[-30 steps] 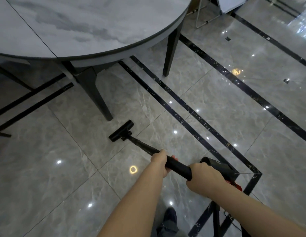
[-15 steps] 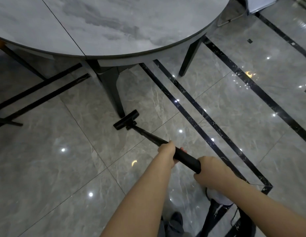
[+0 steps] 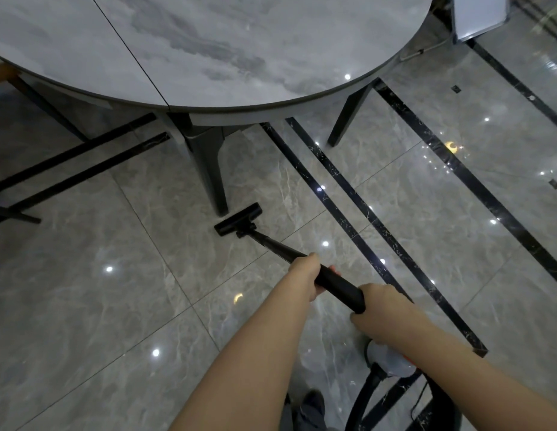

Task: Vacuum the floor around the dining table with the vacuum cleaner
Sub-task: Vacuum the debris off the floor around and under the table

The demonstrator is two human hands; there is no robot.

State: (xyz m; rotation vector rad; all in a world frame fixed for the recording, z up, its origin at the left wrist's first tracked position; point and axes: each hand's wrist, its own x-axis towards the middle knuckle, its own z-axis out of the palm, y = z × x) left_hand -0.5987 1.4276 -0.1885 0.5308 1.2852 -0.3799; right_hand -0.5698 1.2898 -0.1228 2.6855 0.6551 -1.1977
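A black vacuum wand runs from my hands down to a flat black floor head, which rests on the grey marble floor just in front of a dark table leg. My left hand grips the wand further down. My right hand is closed around the wand's upper end. The round grey marble dining table fills the top of the view. Below my right forearm shows the vacuum's pale body with a black hose.
A second table leg stands to the right. Black inlay strips cross the tiles diagonally. A chair leg juts in at far left. A white board on a thin frame stands at top right. My shoe is at the bottom.
The view has come closer to the table. The floor head has slid forward and now lies right by the foot of the table leg. Both hands keep their grip on the wand.
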